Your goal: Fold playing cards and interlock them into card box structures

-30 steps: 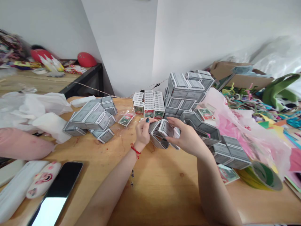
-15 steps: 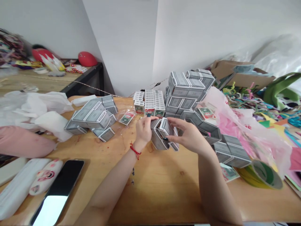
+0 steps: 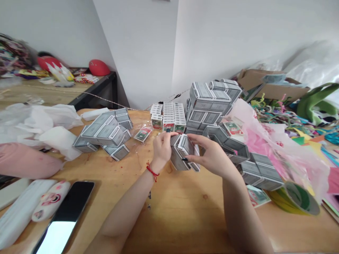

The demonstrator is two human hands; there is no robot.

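Both my hands hold a grey patterned box pack (image 3: 182, 155) just above the wooden table (image 3: 174, 211). My left hand (image 3: 162, 148), with a red string at the wrist, grips its left side with the fingers curled over the top. My right hand (image 3: 212, 155) pinches its right side, thumb in front. Right behind stands a tall stack of the same grey packs (image 3: 210, 102). A block of small white boxes (image 3: 169, 116) sits beside that stack.
A heap of grey packs (image 3: 106, 132) lies at left, more grey packs (image 3: 254, 165) at right. A phone (image 3: 65, 215) and white cases (image 3: 29, 208) lie near left. A pink plastic bag (image 3: 267, 148), tape roll (image 3: 296, 197) and coloured scraps crowd the right.
The pack has turned in my hands and shifted slightly left and down; the view moved a little.
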